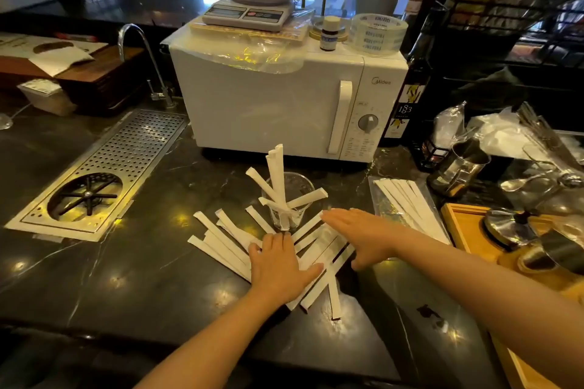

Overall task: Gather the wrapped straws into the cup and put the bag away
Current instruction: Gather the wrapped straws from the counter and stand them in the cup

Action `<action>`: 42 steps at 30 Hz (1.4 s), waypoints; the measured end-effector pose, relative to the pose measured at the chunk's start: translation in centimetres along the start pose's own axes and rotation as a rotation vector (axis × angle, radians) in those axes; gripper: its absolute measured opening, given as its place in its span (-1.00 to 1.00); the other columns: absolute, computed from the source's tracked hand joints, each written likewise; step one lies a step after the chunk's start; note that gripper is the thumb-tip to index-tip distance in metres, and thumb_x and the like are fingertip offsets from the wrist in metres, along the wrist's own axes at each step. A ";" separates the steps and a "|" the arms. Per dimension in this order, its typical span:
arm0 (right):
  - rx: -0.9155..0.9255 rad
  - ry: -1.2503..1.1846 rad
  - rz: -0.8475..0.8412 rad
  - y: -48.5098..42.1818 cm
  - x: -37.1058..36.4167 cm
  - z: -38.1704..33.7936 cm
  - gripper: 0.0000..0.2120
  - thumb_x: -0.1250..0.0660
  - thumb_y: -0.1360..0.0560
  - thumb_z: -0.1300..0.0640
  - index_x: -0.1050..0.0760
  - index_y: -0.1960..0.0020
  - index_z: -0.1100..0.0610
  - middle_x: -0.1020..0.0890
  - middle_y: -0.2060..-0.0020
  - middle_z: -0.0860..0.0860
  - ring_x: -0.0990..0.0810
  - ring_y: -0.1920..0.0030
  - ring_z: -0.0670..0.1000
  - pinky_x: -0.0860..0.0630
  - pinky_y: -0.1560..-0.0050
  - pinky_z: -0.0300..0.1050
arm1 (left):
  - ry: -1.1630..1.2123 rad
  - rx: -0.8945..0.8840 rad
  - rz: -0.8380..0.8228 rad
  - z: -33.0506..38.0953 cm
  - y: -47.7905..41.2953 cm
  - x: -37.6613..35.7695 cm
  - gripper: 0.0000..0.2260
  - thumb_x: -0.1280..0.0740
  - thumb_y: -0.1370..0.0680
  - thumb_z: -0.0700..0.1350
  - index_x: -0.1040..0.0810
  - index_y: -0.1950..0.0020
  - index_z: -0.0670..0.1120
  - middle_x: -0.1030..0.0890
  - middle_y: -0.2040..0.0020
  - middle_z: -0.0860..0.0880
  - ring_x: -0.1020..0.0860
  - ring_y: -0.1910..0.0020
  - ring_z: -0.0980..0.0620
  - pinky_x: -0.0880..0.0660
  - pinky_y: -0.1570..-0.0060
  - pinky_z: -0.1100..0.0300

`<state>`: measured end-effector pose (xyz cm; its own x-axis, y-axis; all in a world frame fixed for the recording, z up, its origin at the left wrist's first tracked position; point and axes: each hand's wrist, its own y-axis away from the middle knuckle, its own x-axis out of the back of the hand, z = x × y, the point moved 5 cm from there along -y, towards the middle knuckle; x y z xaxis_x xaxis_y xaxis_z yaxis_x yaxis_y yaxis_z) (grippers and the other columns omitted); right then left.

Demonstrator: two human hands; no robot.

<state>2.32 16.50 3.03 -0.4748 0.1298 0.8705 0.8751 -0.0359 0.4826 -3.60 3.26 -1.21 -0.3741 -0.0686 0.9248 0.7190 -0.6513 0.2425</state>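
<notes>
A clear cup [297, 189] stands on the dark counter in front of the microwave, with several white wrapped straws [275, 174] leaning in it. Many more wrapped straws [221, 240] lie fanned out on the counter just before the cup. My left hand [281, 265] rests flat on the pile, fingers together, pointing toward the cup. My right hand [363, 234] lies flat and spread over the right side of the pile, reaching in from the right. A clear plastic bag [407, 205] holding several straws lies to the right of the cup.
A white microwave [284, 104] stands behind the cup, with a scale and a tape roll on top. A perforated metal rinser tray [104, 174] is set into the counter at left. A wooden tray [464, 230] with metal jugs and spoons fills the right.
</notes>
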 end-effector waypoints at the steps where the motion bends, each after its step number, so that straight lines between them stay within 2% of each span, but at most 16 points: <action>1: 0.020 0.023 -0.009 -0.2 -0.1 -0.3 -0.06 -0.42 -0.36 0.10 0.14 -0.50 0.09 0.04 -0.54 0.04 0.09 -0.52 0.02 0.10 -0.50 -0.01 | -0.013 -0.003 -0.008 0.3 0.0 0.0 -0.27 -0.11 -0.39 0.36 -0.17 -0.38 -0.09 -0.26 -0.44 -0.08 -0.18 -0.41 -0.08 -0.08 -0.36 -0.13; 7: 0.099 0.113 -0.015 -1.7 -0.7 -1.4 -0.03 -0.44 -0.34 0.07 0.16 -0.50 0.12 0.05 -0.53 0.07 0.09 -0.52 0.05 0.10 -0.50 -0.03 | -0.041 -0.057 -0.007 2.2 -0.3 -0.4 -0.24 -0.15 -0.34 0.40 -0.24 -0.35 -0.10 -0.32 -0.39 -0.09 -0.23 -0.38 -0.09 -0.15 -0.33 -0.11; 13: 0.150 0.154 -0.042 -3.0 -1.2 -1.9 -0.05 -0.44 -0.34 0.04 0.11 -0.50 0.14 0.02 -0.53 0.09 0.08 -0.52 0.07 0.10 -0.50 0.02 | -0.049 -0.059 -0.018 2.8 -0.6 -0.5 -0.25 -0.23 -0.32 0.34 -0.21 -0.36 -0.09 -0.33 -0.37 -0.09 -0.23 -0.36 -0.09 -0.16 -0.33 -0.08; 16: 0.169 0.176 -0.025 -3.1 -1.2 -2.1 -0.12 -0.44 -0.34 0.03 -0.01 -0.48 0.15 -0.07 -0.52 0.10 0.02 -0.51 0.08 0.05 -0.49 0.02 | -0.061 -0.062 -0.036 3.3 -0.2 -0.7 -0.29 -0.24 -0.33 0.29 -0.25 -0.33 -0.11 -0.36 -0.33 -0.10 -0.25 -0.33 -0.09 -0.17 -0.30 -0.07; 19: 0.185 0.158 0.004 -3.1 -1.3 -2.1 -0.23 -0.44 -0.32 0.05 -0.18 -0.42 0.17 -0.24 -0.44 0.12 -0.17 -0.45 0.09 -0.10 -0.47 0.00 | -0.047 -0.077 -0.041 4.0 0.3 -1.1 -0.34 -0.26 -0.34 0.25 -0.28 -0.29 -0.12 -0.37 -0.28 -0.11 -0.27 -0.28 -0.10 -0.18 -0.28 -0.06; 22: 0.198 0.157 0.019 -3.0 -1.7 -1.8 -0.34 -0.44 -0.29 0.06 -0.31 -0.33 0.17 -0.39 -0.31 0.11 -0.35 -0.30 0.10 -0.32 -0.35 -0.03 | -0.053 -0.100 -0.049 4.6 0.8 -1.5 -0.38 -0.28 -0.36 0.20 -0.27 -0.29 -0.13 -0.36 -0.28 -0.12 -0.26 -0.28 -0.10 -0.19 -0.25 -0.03; 24: 0.201 0.152 0.028 -2.7 -1.9 -1.6 -0.40 -0.43 -0.30 0.07 -0.34 -0.29 0.17 -0.42 -0.24 0.11 -0.40 -0.22 0.10 -0.39 -0.26 -0.05 | -0.059 -0.118 -0.051 5.1 1.1 -1.7 -0.42 -0.29 -0.39 0.16 -0.28 -0.28 -0.14 -0.36 -0.27 -0.12 -0.26 -0.28 -0.11 -0.19 -0.23 -0.01; 33: 0.177 0.218 0.017 -1.2 -2.2 -1.8 -0.53 -0.35 -0.38 0.13 -0.36 -0.25 0.19 -0.46 -0.17 0.13 -0.41 -0.16 0.11 -0.35 -0.06 -0.06 | -0.070 -0.157 -0.045 6.0 2.0 -1.7 -0.62 -0.24 -0.47 0.01 -0.37 -0.20 -0.16 -0.45 -0.21 -0.14 -0.36 -0.22 -0.12 -0.21 -0.21 0.02; 42: 0.162 0.273 0.028 -0.2 -3.3 -1.6 -0.69 -0.25 -0.38 0.27 -0.46 -0.12 0.26 -0.56 -0.07 0.18 -0.49 -0.10 0.17 -0.44 0.00 -0.01 | -0.089 -0.214 -0.043 6.5 2.1 -1.7 -0.79 -0.17 -0.51 -0.15 -0.46 -0.07 -0.21 -0.57 -0.09 -0.20 -0.49 -0.09 -0.19 -0.31 -0.10 0.00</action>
<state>3.56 14.47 0.17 -0.4391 -0.1405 0.8874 0.8811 0.1258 0.4559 2.36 6.88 -0.41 -0.3418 0.0232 0.9395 0.5597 -0.7980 0.2234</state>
